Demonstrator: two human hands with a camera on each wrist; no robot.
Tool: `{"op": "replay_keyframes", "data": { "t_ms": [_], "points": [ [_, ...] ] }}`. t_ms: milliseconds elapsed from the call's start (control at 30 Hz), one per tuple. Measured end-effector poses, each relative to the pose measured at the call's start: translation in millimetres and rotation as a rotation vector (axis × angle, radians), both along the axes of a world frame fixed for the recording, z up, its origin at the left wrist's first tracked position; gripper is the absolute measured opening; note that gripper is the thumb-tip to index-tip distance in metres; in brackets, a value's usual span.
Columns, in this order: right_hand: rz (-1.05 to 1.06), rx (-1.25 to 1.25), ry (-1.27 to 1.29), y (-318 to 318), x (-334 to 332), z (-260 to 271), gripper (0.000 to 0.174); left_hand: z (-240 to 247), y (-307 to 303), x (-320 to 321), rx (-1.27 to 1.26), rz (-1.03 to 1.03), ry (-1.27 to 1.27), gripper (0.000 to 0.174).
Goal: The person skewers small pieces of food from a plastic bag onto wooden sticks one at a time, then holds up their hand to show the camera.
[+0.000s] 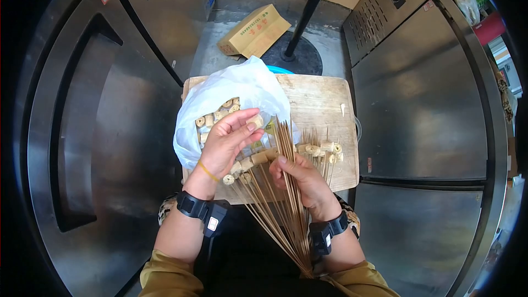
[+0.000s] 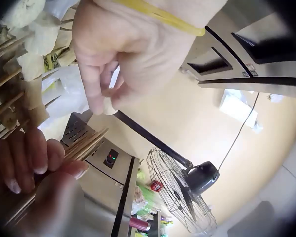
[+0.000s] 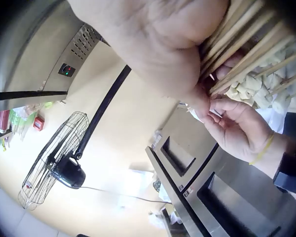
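My left hand point(image 1: 223, 143) pinches a short, pale beige food roll point(image 1: 257, 121) between thumb and fingertips. Beside it, my right hand point(image 1: 309, 182) grips a bundle of thin bamboo skewers point(image 1: 284, 138), which stick up past the thumb and fan down toward my lap. Several skewers at the left carry rolls point(image 1: 246, 164) near their upper ends. More skewered rolls point(image 1: 328, 147) lie on the wooden board to the right of the bundle. Behind the left hand, a white plastic bag point(image 1: 261, 85) lies open with loose rolls point(image 1: 209, 120) inside.
The wooden board point(image 1: 316, 93) lies in front of me between steel cabinets point(image 1: 421, 93) on the right and a steel door point(image 1: 118, 110) on the left. Beyond it are a cardboard box point(image 1: 256, 30) and the black base point(image 1: 305, 58) of a standing fan point(image 2: 180, 180).
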State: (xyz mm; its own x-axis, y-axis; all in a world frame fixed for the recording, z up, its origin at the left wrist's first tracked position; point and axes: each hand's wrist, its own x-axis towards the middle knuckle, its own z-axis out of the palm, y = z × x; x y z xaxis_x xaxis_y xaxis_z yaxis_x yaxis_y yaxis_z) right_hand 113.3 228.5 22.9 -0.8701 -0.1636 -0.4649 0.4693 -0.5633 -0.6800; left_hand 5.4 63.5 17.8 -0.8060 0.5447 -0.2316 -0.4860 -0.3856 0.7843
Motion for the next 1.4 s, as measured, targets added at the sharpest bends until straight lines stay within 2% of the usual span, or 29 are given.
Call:
{"op": "replay_keyframes", "data": {
  "t_ms": [100, 200, 400, 767, 967, 1267, 1400],
  "points": [
    [-0.014, -0.131, 0.033, 1.9, 0.8, -6.0, 0.016, -0.7, 0.8, 0.0, -0.015, 0.010, 0.002, 0.029],
    [-0.032, -0.131, 0.037, 1.6, 0.5, -3.8, 0.013, -2.3, 1.8, -1.1, -0.043, 0.007, 0.015, 0.027],
    [-0.062, 0.070, -0.052, -3.9, -0.8, 5.5, 0.011, -1.6, 2.0, -1.5, -0.085, -0.015, 0.038, 0.028],
    [-0.024, 0.113, -0.042, -5.2, -2.5, 6.5, 0.010, -2.6, 5.4, 0.3, -0.073, 0.005, 0.111, 0.033],
    [-0.024, 0.159, -0.064, -6.5, -3.1, 8.2, 0.010, -4.2, 6.7, 4.1, -0.174, -0.021, 0.241, 0.035],
    [-0.018, 0.161, -0.061, -5.8, -3.4, 3.9, 0.010, 2.6, 5.6, 6.8, -0.134, 0.017, 0.140, 0.034],
    [-0.024, 0.165, -0.070, -6.4, -3.6, 5.2, 0.010, 1.5, 6.5, 7.2, -0.189, 0.049, 0.281, 0.032]
  ]
}}
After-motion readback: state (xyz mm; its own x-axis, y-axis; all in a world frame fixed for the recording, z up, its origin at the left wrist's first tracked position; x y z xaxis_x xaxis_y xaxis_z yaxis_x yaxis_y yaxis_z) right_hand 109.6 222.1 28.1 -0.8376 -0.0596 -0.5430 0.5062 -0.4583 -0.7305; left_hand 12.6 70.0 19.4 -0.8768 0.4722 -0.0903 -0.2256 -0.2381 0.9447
